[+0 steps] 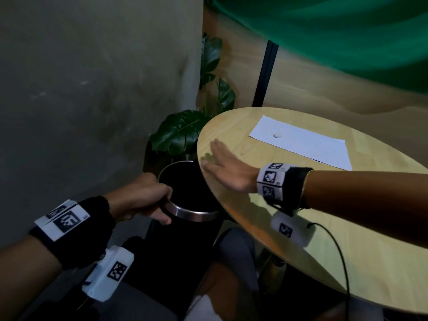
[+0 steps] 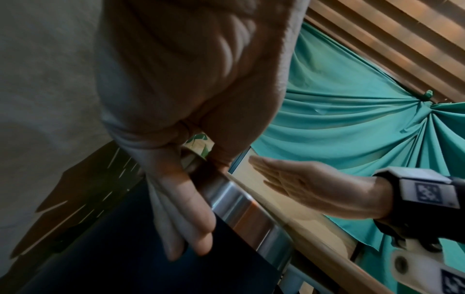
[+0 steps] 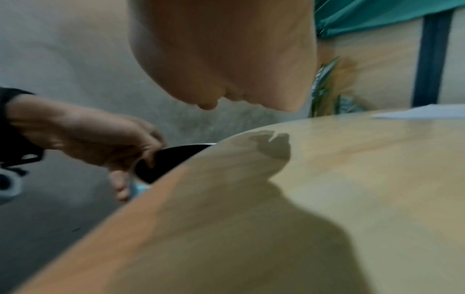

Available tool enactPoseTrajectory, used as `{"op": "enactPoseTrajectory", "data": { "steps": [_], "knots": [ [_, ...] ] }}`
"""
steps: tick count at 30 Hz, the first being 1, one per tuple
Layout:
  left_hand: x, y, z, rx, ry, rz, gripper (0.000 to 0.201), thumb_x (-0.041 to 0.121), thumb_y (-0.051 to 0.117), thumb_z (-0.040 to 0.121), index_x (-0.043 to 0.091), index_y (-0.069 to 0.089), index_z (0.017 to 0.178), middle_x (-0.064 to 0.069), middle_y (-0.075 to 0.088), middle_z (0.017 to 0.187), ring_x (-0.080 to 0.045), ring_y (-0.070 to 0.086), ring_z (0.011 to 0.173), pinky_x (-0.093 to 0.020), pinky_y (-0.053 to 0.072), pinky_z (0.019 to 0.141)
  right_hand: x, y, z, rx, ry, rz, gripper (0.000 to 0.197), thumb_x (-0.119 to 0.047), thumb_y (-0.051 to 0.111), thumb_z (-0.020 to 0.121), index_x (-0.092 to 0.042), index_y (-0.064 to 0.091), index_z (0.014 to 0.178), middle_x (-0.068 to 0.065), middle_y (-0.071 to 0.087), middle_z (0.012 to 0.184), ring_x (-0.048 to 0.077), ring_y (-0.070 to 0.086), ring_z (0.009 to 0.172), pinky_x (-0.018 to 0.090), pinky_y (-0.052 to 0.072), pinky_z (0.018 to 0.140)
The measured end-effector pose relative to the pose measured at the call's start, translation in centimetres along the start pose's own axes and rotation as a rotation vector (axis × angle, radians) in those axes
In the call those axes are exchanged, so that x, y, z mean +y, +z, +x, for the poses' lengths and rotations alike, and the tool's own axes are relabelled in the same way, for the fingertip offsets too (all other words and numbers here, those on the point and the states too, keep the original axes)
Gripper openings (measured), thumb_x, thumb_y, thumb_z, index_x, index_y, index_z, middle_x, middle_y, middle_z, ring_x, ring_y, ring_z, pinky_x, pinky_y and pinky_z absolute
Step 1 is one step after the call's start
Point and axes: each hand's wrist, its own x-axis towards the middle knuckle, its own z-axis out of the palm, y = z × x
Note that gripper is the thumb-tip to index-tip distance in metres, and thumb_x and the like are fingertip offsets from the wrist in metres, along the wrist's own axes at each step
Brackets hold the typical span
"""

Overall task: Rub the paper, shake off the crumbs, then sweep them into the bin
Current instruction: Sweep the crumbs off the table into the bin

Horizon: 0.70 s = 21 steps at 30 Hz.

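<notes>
The left hand was nearest to the camera, low on the left. Its fingers curled over the metal rim of the bin, and the thumb lay on the outside of the black wall, so this hand gripped the bin. The bin stood just beside the edge of the table, with its open mouth partly under this edge.

The right hand was flat, with the fingers straight and close together. It was at the left edge of the table, and the fingertips pointed toward the bin. It held nothing. In the right wrist view a small gap showed between the hand and the wood, with a shadow under it; I cannot tell if any part touched the surface.

The paper lay flat on the far side of the table, well apart from both hands. A small white eraser rested on it, near its left end. The crumbs were too small to see.

Behind the bin stood a plant with big dark leaves. A green cloth hung above the table.
</notes>
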Motion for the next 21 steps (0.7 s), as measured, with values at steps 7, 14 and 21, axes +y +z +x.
{"op": "enactPoseTrajectory", "data": {
  "steps": [7, 14, 21],
  "knots": [
    [-0.4, -0.2, 0.5, -0.058, -0.031, -0.055, 0.009, 0.000, 0.064, 0.086, -0.008, 0.067, 0.086, -0.033, 0.079, 0.077, -0.051, 0.082, 0.087, -0.038, 0.055, 0.071, 5.3, 0.0, 1.4, -0.083, 0.308, -0.164, 0.102, -0.078, 0.018, 0.101, -0.007, -0.011, 0.168, 0.009, -0.022, 0.174, 0.023, -0.018, 0.161, 0.052, -0.007, 0.128],
    [0.0, 0.3, 0.5, -0.036, -0.073, -0.127, 0.010, 0.000, 0.060, 0.089, -0.009, 0.060, 0.095, -0.039, 0.077, 0.079, -0.051, 0.081, 0.080, -0.050, 0.062, 0.086, 0.1, 2.9, 3.9, -0.105, 0.031, -0.246, 0.084, -0.064, 0.022, 0.109, -0.013, -0.006, 0.170, 0.008, -0.019, 0.176, 0.021, -0.018, 0.161, 0.046, -0.009, 0.129],
    [-0.5, 0.1, 1.1, -0.051, -0.080, -0.087, 0.022, 0.002, 0.072, 0.072, -0.006, 0.065, 0.091, -0.039, 0.078, 0.087, -0.058, 0.078, 0.096, -0.070, 0.055, 0.105, 0.1, 0.4, 0.9, -0.145, -0.346, -0.202, 0.068, -0.044, 0.029, 0.115, -0.016, 0.001, 0.170, -0.002, -0.009, 0.177, 0.007, -0.011, 0.161, 0.023, -0.008, 0.125]
  ]
}}
